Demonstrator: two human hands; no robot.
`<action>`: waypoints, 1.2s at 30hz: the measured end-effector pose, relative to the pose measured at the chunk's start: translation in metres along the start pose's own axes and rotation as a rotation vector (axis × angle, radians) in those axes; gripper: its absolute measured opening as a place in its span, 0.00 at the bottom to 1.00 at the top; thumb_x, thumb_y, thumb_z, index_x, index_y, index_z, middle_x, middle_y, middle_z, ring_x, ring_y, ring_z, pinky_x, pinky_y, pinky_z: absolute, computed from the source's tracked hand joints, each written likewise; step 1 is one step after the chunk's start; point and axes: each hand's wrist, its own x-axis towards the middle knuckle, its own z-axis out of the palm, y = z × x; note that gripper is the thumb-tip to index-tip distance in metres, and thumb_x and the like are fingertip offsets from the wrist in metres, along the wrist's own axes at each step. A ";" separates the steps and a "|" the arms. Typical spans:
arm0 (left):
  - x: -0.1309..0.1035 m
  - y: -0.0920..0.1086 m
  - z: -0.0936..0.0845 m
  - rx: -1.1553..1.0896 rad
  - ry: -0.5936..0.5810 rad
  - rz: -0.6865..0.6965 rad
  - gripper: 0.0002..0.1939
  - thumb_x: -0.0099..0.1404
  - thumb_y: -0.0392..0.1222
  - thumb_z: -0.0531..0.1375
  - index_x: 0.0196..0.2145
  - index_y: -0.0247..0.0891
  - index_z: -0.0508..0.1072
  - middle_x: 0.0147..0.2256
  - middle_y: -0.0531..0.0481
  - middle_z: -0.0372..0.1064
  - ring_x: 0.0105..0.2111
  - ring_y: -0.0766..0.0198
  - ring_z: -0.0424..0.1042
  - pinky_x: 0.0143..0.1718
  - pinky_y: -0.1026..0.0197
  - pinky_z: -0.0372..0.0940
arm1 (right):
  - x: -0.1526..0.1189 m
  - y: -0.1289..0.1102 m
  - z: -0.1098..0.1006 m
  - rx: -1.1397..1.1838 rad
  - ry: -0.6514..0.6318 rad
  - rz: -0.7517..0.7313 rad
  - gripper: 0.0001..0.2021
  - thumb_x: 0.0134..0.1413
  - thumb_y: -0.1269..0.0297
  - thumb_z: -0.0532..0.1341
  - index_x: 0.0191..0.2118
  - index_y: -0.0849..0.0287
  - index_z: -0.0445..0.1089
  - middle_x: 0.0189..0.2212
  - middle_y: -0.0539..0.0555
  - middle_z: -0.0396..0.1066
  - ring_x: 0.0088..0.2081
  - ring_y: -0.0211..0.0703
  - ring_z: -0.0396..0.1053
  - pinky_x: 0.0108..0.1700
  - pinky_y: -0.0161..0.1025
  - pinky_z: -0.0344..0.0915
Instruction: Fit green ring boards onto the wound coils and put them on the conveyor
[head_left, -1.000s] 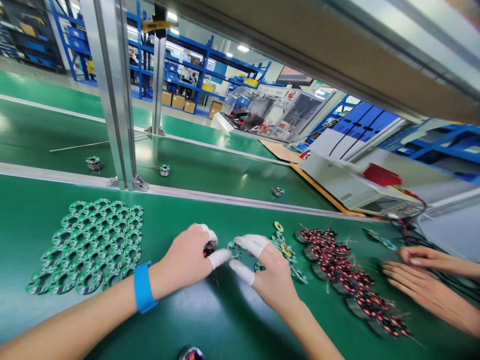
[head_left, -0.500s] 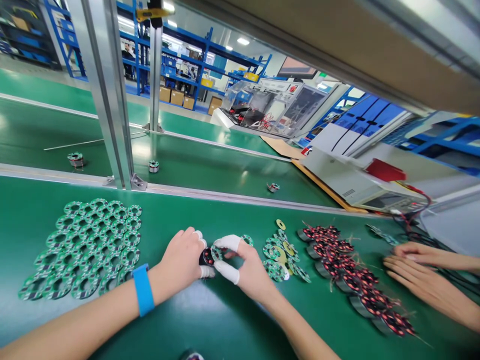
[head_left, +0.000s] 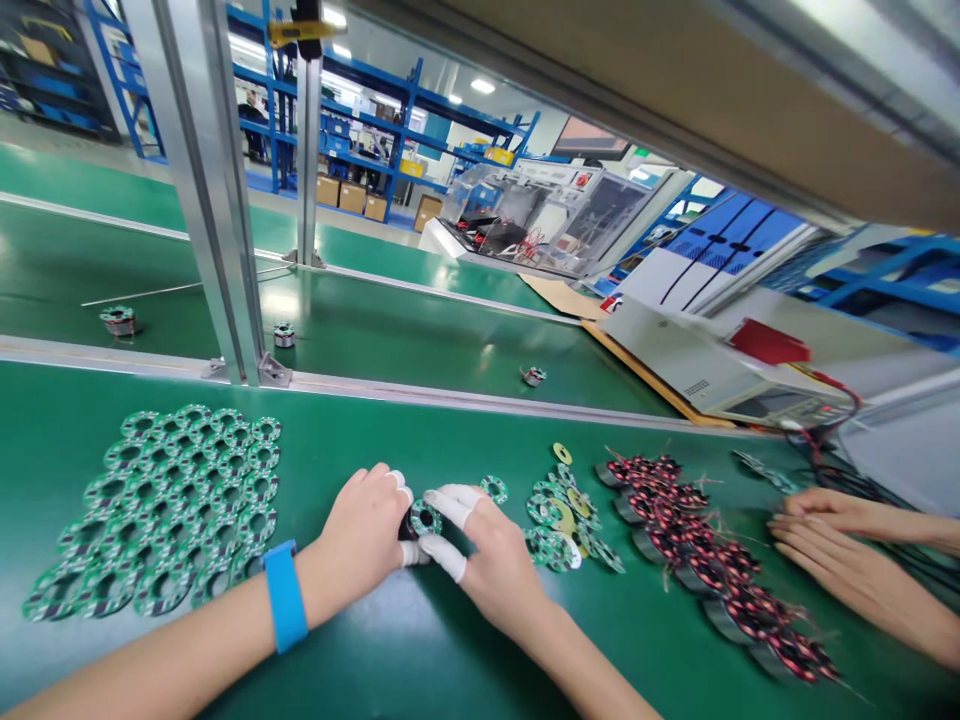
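Observation:
My left hand [head_left: 364, 525], with white finger cots and a blue wristband [head_left: 286, 597], is closed around a motor stator [head_left: 407, 524], mostly hidden by the fingers. A ring-shaped green circuit board [head_left: 435, 521] lies against the stator's face. My right hand [head_left: 487, 548], also in white finger cots, pinches this board at its right edge between thumb and fingers. Whether the board is fully seated cannot be made out. Just behind my right hand lies another loose ring board [head_left: 494, 488].
Rows of ring boards [head_left: 172, 505] lie at left. A loose board pile [head_left: 551, 548] and rows of wound stators [head_left: 697, 545] are at right, near another person's hands [head_left: 847, 540]. Behind a metal rail [head_left: 450, 399], several stators [head_left: 284, 335] stand on a green belt [head_left: 405, 340].
My right hand has brought the ring board flat against the stator's face. Stators on the belt behind have shifted left. The dark round part at the bottom edge has left view.

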 end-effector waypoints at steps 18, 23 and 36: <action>0.001 0.001 -0.001 -0.018 -0.048 -0.009 0.14 0.55 0.50 0.64 0.29 0.36 0.70 0.32 0.46 0.67 0.36 0.54 0.64 0.35 0.54 0.59 | -0.004 0.002 0.008 0.123 0.134 -0.030 0.13 0.55 0.58 0.59 0.45 0.57 0.70 0.36 0.58 0.73 0.36 0.46 0.70 0.36 0.42 0.71; 0.001 0.001 0.000 -0.029 -0.051 -0.011 0.15 0.53 0.51 0.65 0.29 0.35 0.70 0.32 0.45 0.67 0.36 0.53 0.64 0.35 0.54 0.59 | -0.004 0.004 0.008 0.180 0.109 0.005 0.14 0.54 0.58 0.60 0.45 0.56 0.70 0.36 0.57 0.73 0.36 0.46 0.70 0.37 0.43 0.71; 0.001 0.002 -0.001 -0.054 -0.059 -0.017 0.14 0.53 0.48 0.65 0.30 0.35 0.70 0.33 0.46 0.67 0.36 0.54 0.64 0.35 0.54 0.59 | -0.004 0.001 0.004 0.070 0.030 0.015 0.12 0.57 0.59 0.57 0.43 0.58 0.71 0.33 0.58 0.73 0.35 0.47 0.70 0.34 0.42 0.70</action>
